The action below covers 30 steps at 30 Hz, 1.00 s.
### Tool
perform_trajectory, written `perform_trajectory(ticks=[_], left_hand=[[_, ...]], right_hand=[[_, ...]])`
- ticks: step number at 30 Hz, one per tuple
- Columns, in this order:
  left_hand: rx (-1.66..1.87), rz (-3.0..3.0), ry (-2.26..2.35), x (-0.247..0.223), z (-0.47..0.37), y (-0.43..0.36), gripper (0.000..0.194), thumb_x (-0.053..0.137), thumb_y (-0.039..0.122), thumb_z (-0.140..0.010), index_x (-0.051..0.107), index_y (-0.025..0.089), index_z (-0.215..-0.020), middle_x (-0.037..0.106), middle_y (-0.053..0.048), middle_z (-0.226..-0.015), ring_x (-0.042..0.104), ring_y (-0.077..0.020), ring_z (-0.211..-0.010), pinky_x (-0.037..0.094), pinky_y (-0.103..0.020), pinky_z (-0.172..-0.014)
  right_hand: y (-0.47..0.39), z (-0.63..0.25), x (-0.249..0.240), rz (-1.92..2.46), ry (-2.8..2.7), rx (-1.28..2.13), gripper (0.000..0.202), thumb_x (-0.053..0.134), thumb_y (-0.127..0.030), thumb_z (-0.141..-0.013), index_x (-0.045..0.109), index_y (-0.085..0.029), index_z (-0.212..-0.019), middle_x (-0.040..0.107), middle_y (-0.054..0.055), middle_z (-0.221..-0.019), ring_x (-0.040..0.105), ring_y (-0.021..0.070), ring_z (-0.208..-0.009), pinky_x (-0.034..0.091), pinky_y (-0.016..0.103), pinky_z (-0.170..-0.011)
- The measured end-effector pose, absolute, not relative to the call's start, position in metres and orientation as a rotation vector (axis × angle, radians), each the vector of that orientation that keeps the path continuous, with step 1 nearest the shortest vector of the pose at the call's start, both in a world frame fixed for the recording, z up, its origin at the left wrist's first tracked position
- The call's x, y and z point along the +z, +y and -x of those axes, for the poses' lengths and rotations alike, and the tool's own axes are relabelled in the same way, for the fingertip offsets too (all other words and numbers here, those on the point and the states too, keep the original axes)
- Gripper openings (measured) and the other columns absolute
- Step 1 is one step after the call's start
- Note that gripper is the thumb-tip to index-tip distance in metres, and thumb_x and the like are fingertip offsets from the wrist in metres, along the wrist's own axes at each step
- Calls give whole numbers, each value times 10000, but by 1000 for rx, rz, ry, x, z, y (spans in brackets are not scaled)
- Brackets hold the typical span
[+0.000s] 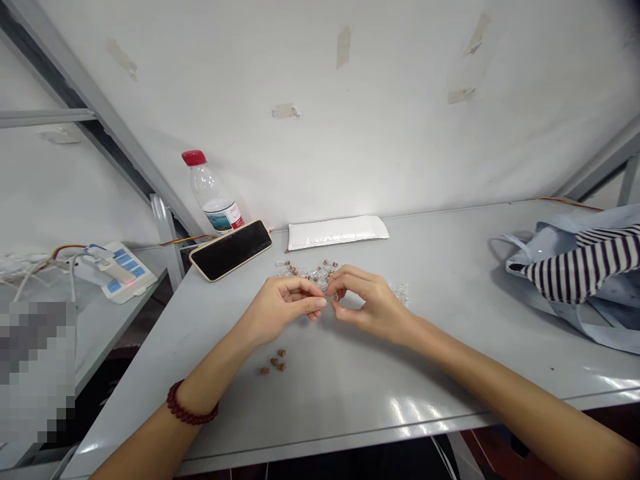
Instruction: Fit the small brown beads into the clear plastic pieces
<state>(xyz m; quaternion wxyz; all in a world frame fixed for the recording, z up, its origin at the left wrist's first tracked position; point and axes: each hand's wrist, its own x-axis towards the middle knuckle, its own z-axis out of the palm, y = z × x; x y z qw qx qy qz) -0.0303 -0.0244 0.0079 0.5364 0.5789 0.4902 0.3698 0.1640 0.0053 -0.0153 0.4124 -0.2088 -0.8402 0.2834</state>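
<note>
My left hand [290,303] is closed in a pinch, thumb against the fingers, above the grey table. Opposite it, my right hand [367,299] curls with thumb and forefinger drawn together, and the fingertips of both hands almost meet. A tiny clear piece glints by the right fingertips; it is too small to make out well. Behind and partly hidden by the hands lies a loose pile of tiny clear glass bottles [401,293], with several brown cork stoppers [326,263] among them. Several more loose corks [275,361] lie on the table below my left wrist.
A white padded packet [338,232] lies along the wall. To the left, a phone [233,250] leans by a red-capped water bottle [215,197]. A power strip [125,272] with cables is on the side shelf. A striped cloth bag [583,273] sits at the right.
</note>
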Motion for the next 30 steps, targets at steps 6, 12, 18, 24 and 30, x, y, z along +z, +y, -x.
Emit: perform_trajectory(ticks=[6, 12, 18, 24, 30], left_hand=[[929, -1353, 1102, 3, 30, -23, 143, 760, 279, -703, 681, 164, -731, 646, 20, -604, 599, -96, -565, 500, -219, -584], [983, -1340, 1040, -2, 28, -24, 143, 771, 281, -691, 689, 166, -707, 640, 12, -637, 552, -81, -542, 471, -213, -547], [1048, -1527, 1220, 3, 20, -32, 134, 724, 283, -731, 661, 167, -710, 606, 9, -665, 504, -88, -561, 430, -224, -546], [965, -1664, 1353, 10, 27, -29, 218, 682, 378, -759, 655, 168, -707, 607, 1, -655, 535, -120, -623, 447, -237, -606], [922, -1679, 1454, 26, 54, -19, 331, 619, 454, -794, 646, 147, -673, 615, -12, -646, 521, -105, -569, 440, -221, -566]], right_hand=[[3, -161, -19, 463, -2071, 672, 175, 553, -39, -790, 586, -184, -884, 582, 38, -901, 561, 105, -737, 520, 274, -685], [-2, -159, -18, 431, -2069, 566, 136, 542, -66, -842, 602, -159, -922, 608, 67, -908, 585, 122, -767, 537, 288, -687], [-3, -158, -21, 431, -2037, 460, 98, 529, -108, -880, 618, -139, -907, 622, 93, -910, 616, 137, -789, 554, 290, -694], [-1, -162, -19, 523, -2069, 532, 93, 530, -151, -884, 608, -182, -924, 617, 68, -932, 582, 122, -728, 534, 295, -678], [18, -156, -27, 915, -2278, 388, 138, 507, -174, -875, 629, -137, -929, 610, 120, -950, 588, 179, -767, 500, 353, -728]])
